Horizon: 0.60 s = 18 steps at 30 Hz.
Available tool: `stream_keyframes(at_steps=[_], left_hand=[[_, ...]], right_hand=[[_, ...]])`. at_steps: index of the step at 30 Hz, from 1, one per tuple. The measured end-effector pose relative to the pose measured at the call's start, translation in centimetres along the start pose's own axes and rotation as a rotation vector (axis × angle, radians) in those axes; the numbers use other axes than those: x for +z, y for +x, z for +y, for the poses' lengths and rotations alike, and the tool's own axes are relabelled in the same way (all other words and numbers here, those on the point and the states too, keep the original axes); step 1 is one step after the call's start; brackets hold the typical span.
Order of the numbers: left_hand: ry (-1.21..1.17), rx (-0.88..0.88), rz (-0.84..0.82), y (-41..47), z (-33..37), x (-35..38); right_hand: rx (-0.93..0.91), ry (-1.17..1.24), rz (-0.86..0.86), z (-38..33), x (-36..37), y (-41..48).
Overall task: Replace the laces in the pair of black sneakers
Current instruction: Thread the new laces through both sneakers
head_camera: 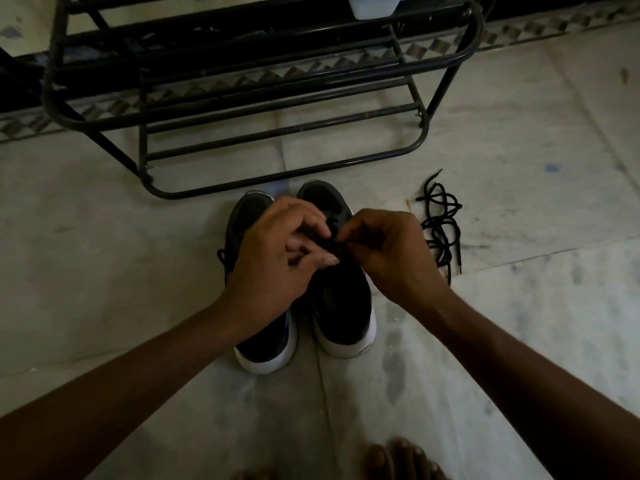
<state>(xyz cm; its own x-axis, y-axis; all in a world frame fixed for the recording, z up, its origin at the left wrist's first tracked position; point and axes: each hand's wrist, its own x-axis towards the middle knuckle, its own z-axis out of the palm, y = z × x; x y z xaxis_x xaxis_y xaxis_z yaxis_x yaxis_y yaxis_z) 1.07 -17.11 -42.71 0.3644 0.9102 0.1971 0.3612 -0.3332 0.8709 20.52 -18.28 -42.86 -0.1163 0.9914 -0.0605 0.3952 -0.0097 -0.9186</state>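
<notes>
While bent over a marble floor (138, 237) in dim light: two black sneakers (341, 306) with white soles, side by side, toes toward a black metal shoe rack (277, 109). Left hand (277, 258) and right hand (391, 251) meeting above the right-side shoe, fingers pinched on a thin black lace (334, 244) at the eyelet area; neither hand released. Left hand and forearm covering most of the left-side shoe (266, 344), only toe, heel and a small lace loop (221, 256) at its outer edge showing. Exact threading of the lace hidden by fingers and darkness. On the floor to the right, well apart from the shoes, a loose tangle of black laces (441, 223). On the rack's upper shelf, a pale container (374, 5), cut off by the frame edge. Bare toes (401, 459) at bottom edge.
</notes>
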Motion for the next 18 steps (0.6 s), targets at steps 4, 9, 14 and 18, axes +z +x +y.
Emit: stream_keyframes(at_steps=[4,9,14,18], left_hand=[[-0.011,-0.056,0.027,0.1,-0.1,0.2],[0.018,-0.047,0.033,0.4,-0.5,0.1],[0.054,-0.012,0.035,0.5,-0.9,-0.5],[-0.07,-0.095,0.029,0.5,-1.4,-1.4]], right_hand=[[-0.035,0.017,-0.016,0.2,-0.4,0.1],[-0.075,0.064,-0.071,0.2,-0.8,0.1],[-0.065,-0.02,0.004,0.7,-0.5,0.4],[-0.057,-0.065,-0.084,0.6,-1.3,0.1]])
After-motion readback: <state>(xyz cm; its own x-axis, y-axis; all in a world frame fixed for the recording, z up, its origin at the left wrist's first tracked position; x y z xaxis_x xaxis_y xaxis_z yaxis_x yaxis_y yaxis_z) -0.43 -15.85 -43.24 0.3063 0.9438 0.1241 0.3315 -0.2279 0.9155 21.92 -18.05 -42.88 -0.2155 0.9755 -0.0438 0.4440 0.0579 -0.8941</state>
